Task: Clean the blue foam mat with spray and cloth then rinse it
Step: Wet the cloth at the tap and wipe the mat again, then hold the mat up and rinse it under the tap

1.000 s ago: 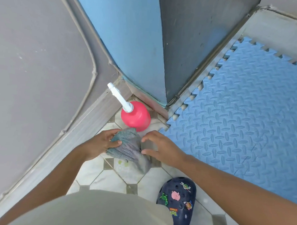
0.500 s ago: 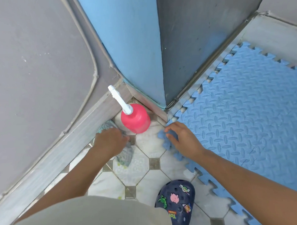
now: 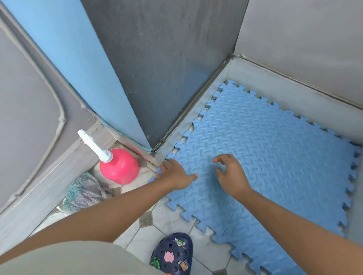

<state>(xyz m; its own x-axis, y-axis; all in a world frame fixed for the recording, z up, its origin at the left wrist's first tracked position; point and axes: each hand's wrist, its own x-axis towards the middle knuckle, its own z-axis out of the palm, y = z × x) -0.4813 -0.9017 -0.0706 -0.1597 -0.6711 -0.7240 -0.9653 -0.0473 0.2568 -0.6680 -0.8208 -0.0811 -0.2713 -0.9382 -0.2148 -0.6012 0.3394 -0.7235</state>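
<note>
a: where does the blue foam mat (image 3: 278,161) lie?

b: flat on the tiled floor (image 3: 169,221), in the corner, its jigsaw edges running close along the grey skirting (image 3: 291,94) on two sides. the near edge reaches the tiles just beside the dark blue clog (image 3: 173,257).

a: and the hands?

b: both are over the mat's left part. the left hand (image 3: 175,175) rests at the mat's corner by the foot of the dark pillar (image 3: 158,64), palm down, fingers (image 3: 167,164) laid loosely together over the edge and the thumb stretched out across the foam. whether it pinches the edge cannot be told; it holds nothing else.

a: the right one?

b: the right hand (image 3: 232,174) sits near the left, over the mat, fingers (image 3: 219,159) curled and parted like a loose claw, with nothing between them. the picture does not show whether the tips touch the foam.

a: the spray and the cloth?

b: the pink spray bottle (image 3: 120,168) stands upright on the tiles in the nook left of the pillar, its white nozzle (image 3: 92,144) pointing up and to the left. the cloth (image 3: 84,190), a crumpled blue-grey rag, lies on the floor just beside the bottle, against the left skirting and partly hidden by the left forearm. neither hand touches either one.

a: anything else?

b: a pale fabric-covered knee (image 3: 73,259) fills the lower left.
</note>
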